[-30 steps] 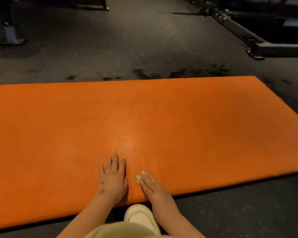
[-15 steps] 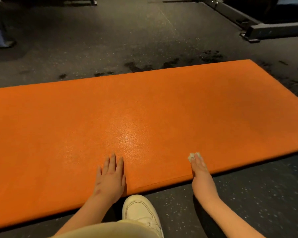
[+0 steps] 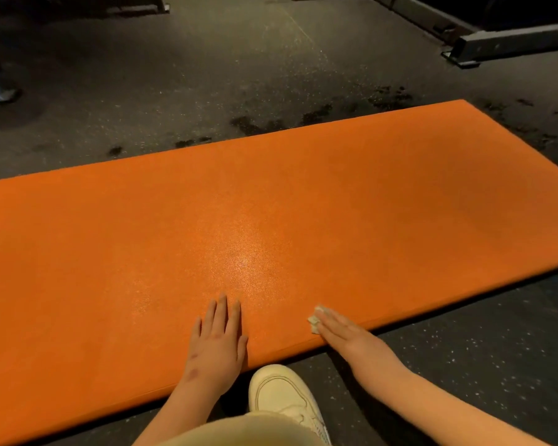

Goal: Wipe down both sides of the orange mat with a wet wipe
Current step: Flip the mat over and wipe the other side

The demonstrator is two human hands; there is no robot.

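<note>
**Wiping the near edge of the top face; the underside is yet to be done**

The flat, rectangular orange foam mat lies spread on the dark speckled rubber floor, one face up. The left hand rests flat on it near the front edge, fingers straight and close together, holding nothing and probably steadying the mat. The right hand, fingers straight too, presses a small crumpled white wet wipe onto the mat under its fingertips, just inside the front edge.

A shiny patch beyond the left hand may be dampness from wiping or only lamp glare; I cannot tell which. I judge the work to be partway through the upper face, and the mat must be turned over before the second side can be wiped.
</note>
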